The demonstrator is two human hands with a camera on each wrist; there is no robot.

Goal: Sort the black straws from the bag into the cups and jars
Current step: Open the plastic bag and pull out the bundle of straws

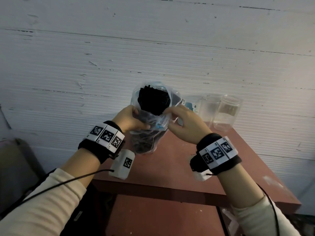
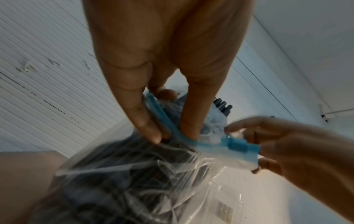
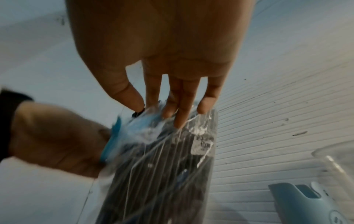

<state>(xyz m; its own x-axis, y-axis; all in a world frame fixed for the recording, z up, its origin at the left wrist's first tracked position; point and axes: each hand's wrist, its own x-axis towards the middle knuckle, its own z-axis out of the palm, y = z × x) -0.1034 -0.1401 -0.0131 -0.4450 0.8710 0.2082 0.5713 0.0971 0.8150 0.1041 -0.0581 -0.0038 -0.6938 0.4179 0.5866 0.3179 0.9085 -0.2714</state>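
A white ribbed wall point(image 1: 153, 48) fills the background, its paint chipped in many places. Below it stands a reddish-brown surface point(image 1: 187, 167), with a lower shelf of the same colour underneath.

Held above the surface's far left part is a clear plastic zip bag point(image 1: 146, 133), upright and open at the top. It is packed with black straws point(image 1: 153, 101), whose ends show as a dark cluster in the bag's mouth. A blue zip strip point(image 2: 162, 118) runs along the bag's opening, with a blue slider point(image 2: 237, 145) at one end.

At the back of the surface, right of the bag, stand two clear jars point(image 1: 227, 113) side by side, both upright and without lids. A pale blue printed cup point(image 1: 190, 106) sits just behind the right hand, partly hidden; in the right wrist view it shows near the rim of a jar.

The left hand point(image 1: 129, 120) grips the bag's left edge near the top, thumb and fingers point(image 2: 141, 118) pinching the plastic and the zip strip. The right hand point(image 1: 184, 123) pinches the bag's right edge at the slider end between thumb and fingertips point(image 3: 178, 115). Both hands wear black wrist bands with white marker tags point(image 1: 107, 135), and cream ribbed sleeves point(image 1: 51, 198) cover the forearms.
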